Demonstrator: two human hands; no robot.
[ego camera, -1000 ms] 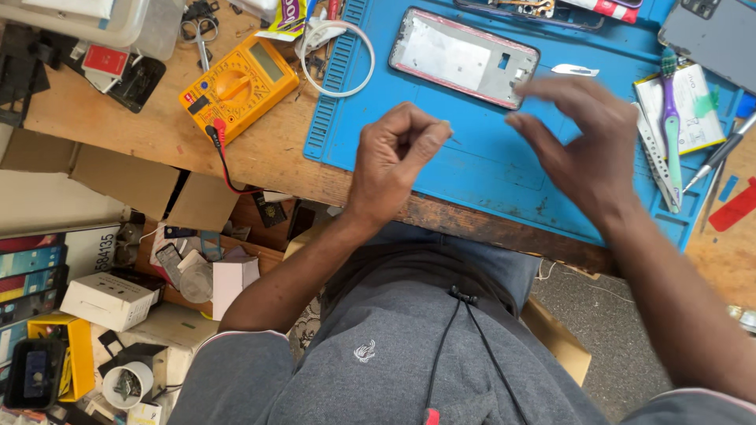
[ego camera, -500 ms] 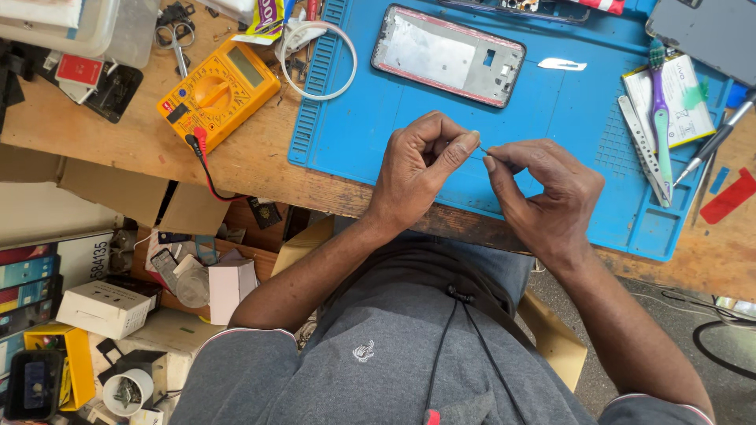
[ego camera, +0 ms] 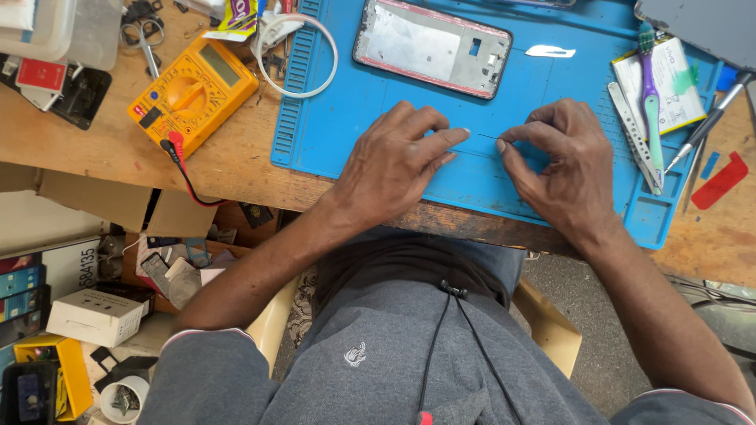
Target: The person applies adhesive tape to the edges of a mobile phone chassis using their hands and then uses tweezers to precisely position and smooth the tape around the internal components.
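Both hands have come down from above the desk edge onto the blue silicone work mat (ego camera: 378, 118). I count one thin dark wire-like strip (ego camera: 487, 136), lying on that mat below the single silver phone frame (ego camera: 431, 47). My left hand (ego camera: 398, 161) and right hand (ego camera: 563, 161) each pinch one end, fingertips closed. One yellow multimeter (ego camera: 193, 94) sits left of the mat.
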